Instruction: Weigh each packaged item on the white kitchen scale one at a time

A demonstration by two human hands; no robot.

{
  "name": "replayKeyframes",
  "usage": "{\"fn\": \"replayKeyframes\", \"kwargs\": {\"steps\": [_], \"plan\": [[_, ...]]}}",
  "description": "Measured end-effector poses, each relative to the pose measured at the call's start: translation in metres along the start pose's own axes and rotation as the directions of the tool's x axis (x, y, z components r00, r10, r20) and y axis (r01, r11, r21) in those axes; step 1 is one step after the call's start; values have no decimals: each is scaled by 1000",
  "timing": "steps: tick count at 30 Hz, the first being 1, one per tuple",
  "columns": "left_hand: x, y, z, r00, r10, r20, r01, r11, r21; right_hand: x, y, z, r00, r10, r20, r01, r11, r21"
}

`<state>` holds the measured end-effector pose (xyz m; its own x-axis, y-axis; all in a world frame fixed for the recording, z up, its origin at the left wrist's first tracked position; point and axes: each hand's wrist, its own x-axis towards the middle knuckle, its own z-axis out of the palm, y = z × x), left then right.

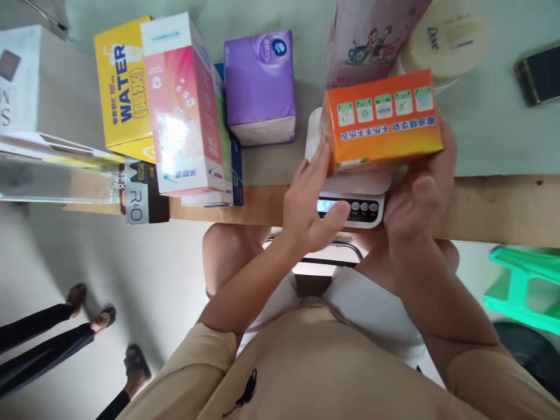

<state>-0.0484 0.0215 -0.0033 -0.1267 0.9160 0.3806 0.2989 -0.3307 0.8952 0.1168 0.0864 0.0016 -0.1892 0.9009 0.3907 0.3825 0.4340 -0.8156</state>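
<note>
An orange box (pixel 382 122) with a row of green-and-white labels and upside-down print is held between my two hands, over a white digital kitchen scale (pixel 312 131). My left hand (pixel 308 201) presses its long fingers against the box's left end, thumb apart and near the scale's lit display (pixel 326 205). At the other end, my right hand (pixel 420 192) is slightly blurred; its fingers reach behind the box's right corner, partly hidden. The box covers most of the weighing plate, and I cannot tell whether it rests on it.
Left of the scale stand a purple tissue pack (pixel 260 81), a pink-and-white box (pixel 181 111), a yellow box (pixel 125 87) and a grey box (pixel 146 195). Behind are a pink pack (pixel 371 41) and a cream tub (pixel 441 44). A phone (pixel 540 76) lies right; a green stool (pixel 520 286) is below.
</note>
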Motion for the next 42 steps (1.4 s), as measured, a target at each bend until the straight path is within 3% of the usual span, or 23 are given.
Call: {"fn": "replayKeyframes", "kwargs": {"steps": [3,8,12,16,19,24,32,37,42], "plan": [[-12,13,10,997,56,-51,-55,998,24,5,-3,5,983,-87,-159,103,990,94],[-30,40,12,986,112,-125,-119,992,-52,13,-21,13,985,-54,-166,101,952,290],[-53,58,8,992,22,-121,-24,1000,-20,21,-34,29,998,7,-63,11,958,288],[-74,70,4,989,-133,-70,124,986,-112,30,-48,48,996,27,90,-45,977,208],[-84,77,1,982,-179,-52,170,975,-145,35,-57,62,978,61,199,-91,985,145],[-92,72,2,973,-224,-64,217,972,-94,49,-57,77,924,114,365,-104,994,-45],[-90,56,13,946,-319,-59,313,946,-87,63,-53,79,889,23,457,117,954,-277],[-91,53,7,949,-311,-53,308,950,-55,46,-72,61,897,61,439,122,918,-378],[-95,50,1,940,-326,-104,325,945,-23,26,-83,38,897,53,440,103,941,-322]]}}
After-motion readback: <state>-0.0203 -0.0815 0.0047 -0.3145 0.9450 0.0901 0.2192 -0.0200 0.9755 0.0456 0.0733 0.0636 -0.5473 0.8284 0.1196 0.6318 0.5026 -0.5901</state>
